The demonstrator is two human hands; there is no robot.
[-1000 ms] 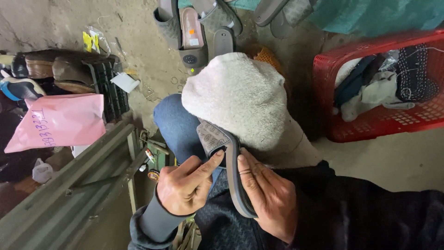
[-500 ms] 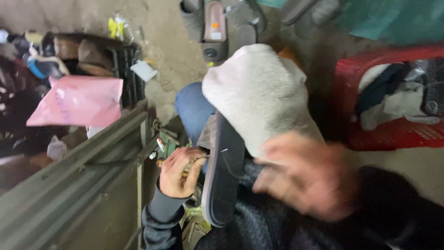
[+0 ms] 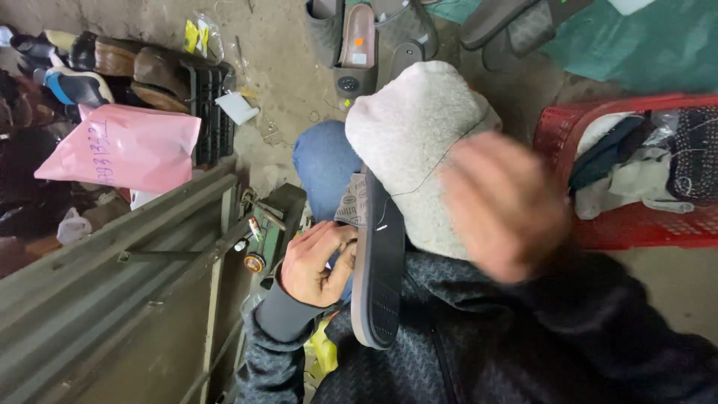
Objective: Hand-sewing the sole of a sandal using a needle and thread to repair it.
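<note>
While the left hand (image 3: 318, 262) curls closed against the edge of a dark sandal sole (image 3: 378, 277), pinching it at about mid-length, the right hand (image 3: 502, 203) hangs raised to the right of it, blurred, so whether its fingers are open or closed cannot be told. A thin thread (image 3: 437, 161) runs from the sole's upper part across the grey fleece cloth (image 3: 415, 142) draped over the knee toward that raised hand, though the blur hides whether it ends there. The sole stands on edge over the lap, its long axis running from the person's chest away toward the knee, its grey rim facing left and its textured dark face turned to the right. The left hand touches the sole; the right hand is apart from it, up and to its right. A red basket (image 3: 591, 232) of cloths sits on the floor at the right, a pink bag (image 3: 127, 150) and stacked shoes (image 3: 127, 63) at the left, beside a grey metal frame (image 3: 112, 299).
</note>
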